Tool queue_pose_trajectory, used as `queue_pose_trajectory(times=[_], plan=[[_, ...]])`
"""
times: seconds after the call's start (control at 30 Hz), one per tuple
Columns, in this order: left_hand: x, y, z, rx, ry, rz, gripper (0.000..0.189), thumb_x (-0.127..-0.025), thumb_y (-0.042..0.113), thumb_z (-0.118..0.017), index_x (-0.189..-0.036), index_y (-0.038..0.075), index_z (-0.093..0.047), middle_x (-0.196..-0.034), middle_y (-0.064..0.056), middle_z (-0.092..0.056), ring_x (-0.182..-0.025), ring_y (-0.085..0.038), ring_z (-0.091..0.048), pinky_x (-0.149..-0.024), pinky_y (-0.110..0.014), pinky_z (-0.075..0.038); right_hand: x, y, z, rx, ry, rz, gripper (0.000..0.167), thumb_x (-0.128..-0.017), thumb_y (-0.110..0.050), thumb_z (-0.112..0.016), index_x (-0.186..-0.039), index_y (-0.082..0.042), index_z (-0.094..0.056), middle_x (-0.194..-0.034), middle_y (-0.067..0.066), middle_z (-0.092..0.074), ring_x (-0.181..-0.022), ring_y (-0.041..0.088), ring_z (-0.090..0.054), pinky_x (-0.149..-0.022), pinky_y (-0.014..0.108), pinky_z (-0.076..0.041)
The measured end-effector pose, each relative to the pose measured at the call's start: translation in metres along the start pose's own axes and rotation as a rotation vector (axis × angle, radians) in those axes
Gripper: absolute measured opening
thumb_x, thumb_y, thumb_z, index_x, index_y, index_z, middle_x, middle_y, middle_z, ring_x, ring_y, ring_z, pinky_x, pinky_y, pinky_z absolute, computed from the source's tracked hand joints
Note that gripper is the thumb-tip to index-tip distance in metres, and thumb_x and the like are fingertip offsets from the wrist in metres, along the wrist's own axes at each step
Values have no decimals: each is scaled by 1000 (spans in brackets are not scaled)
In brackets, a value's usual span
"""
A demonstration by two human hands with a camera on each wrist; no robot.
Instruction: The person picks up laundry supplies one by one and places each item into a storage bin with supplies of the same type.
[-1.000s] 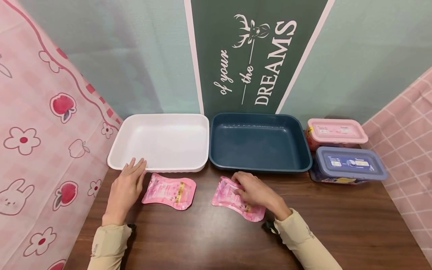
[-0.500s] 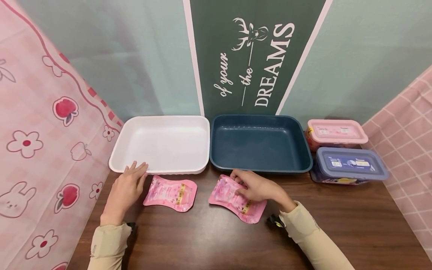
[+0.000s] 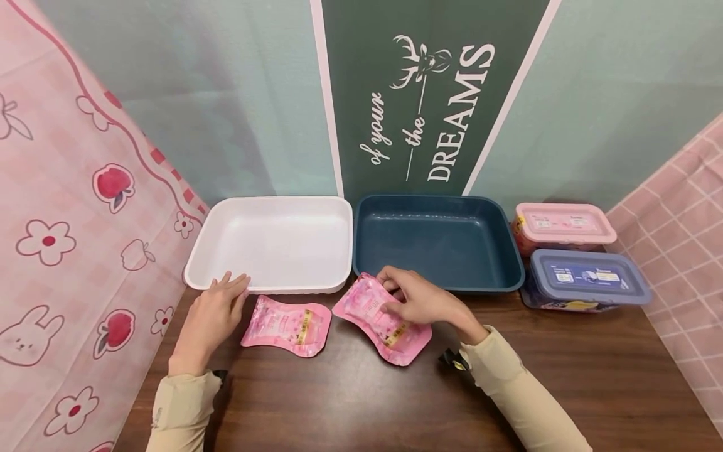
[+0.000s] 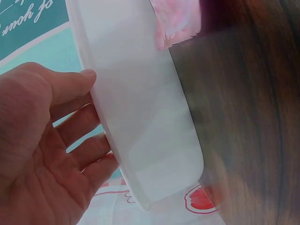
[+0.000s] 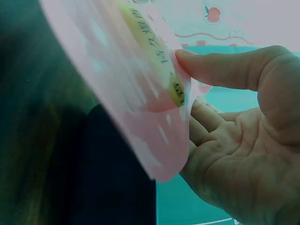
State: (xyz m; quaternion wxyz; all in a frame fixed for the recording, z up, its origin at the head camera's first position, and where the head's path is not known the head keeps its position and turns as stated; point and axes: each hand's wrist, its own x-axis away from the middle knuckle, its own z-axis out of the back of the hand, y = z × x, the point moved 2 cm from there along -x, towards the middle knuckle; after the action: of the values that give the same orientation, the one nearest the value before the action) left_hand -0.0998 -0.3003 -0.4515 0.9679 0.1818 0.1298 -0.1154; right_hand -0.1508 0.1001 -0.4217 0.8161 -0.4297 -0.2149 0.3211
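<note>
In the head view, my right hand pinches a pink pouch between thumb and fingers, in front of the dark blue tray. The right wrist view shows the thumb on the printed face of this pouch, over a yellow band, with the other fingers behind it. My left hand rests at the front rim of the white tray, fingers extended over it; the left wrist view has the fingertips right at that rim. A second pink pouch lies flat on the table before the white tray.
The two trays stand side by side against the back curtain. At the right are a pink lidded box and, in front of it, a blue lidded box. Patterned pink cloth hangs on the left, and pink checked cloth on the right.
My right hand has taken hold of the right pouch, raised it and shifted it leftward and toward the trays. The left hand stays at the white tray's rim.
</note>
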Motion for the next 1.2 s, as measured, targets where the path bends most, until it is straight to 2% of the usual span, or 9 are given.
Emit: queue_pose_trajectory(times=[0.3, 0.47, 0.63, 0.77, 1.1, 1.2], plan=[[4, 1, 2, 5, -35, 36, 34, -100, 7, -70, -132, -4, -72, -137, -26, -69, -133, -55, -59, -115, -72, -41, -21, -15, 6, -57, 33, -53, 35, -95, -1, -75, -125, -1, -57, -121, 16, -76, -80, 14, -72, -66, 28, -59], [5, 0, 0, -2, -38, 33, 34, -101, 9, -70, -133, -3, -72, -137, -25, -68, -133, -55, -59, -116, -71, -41, -32, -22, 6, -91, 89, -70, 35, -95, 0, -76, -125, -2, -57, -122, 17, -76, -92, 18, -78, -73, 28, -62], [6, -1, 0, -1, -46, 44, 35, -101, 9, -71, -134, -3, -72, -138, -25, -68, -134, -54, -59, -116, -71, -41, -43, -31, 2, -210, 128, -63, 36, -94, 1, -77, -123, -1, -56, -123, 18, -77, -103, 25, -80, -76, 30, -65], [5, 0, 1, 5, -55, 55, 36, -101, 10, -71, -135, -2, -71, -139, -25, -68, -135, -54, -58, -117, -71, -39, -53, -36, 0, -281, 167, -63, 37, -95, 2, -76, -124, 1, -53, -123, 20, -76, -103, 27, -80, -75, 33, -67], [2, 0, 0, 9, -44, 52, 36, -101, 11, -71, -135, -2, -71, -139, -25, -68, -135, -53, -59, -117, -71, -40, -79, -33, -2, -320, 272, -81, 39, -94, 1, -75, -126, 3, -52, -129, 26, -73, -107, 35, -79, -79, 37, -68], [0, -1, -1, 7, -44, 47, 36, -102, 11, -70, -135, -2, -71, -139, -24, -68, -136, -53, -58, -118, -71, -39, -88, -32, -3, -356, 292, -84, 38, -94, 1, -74, -125, 3, -53, -128, 26, -73, -103, 34, -80, -78, 36, -68]])
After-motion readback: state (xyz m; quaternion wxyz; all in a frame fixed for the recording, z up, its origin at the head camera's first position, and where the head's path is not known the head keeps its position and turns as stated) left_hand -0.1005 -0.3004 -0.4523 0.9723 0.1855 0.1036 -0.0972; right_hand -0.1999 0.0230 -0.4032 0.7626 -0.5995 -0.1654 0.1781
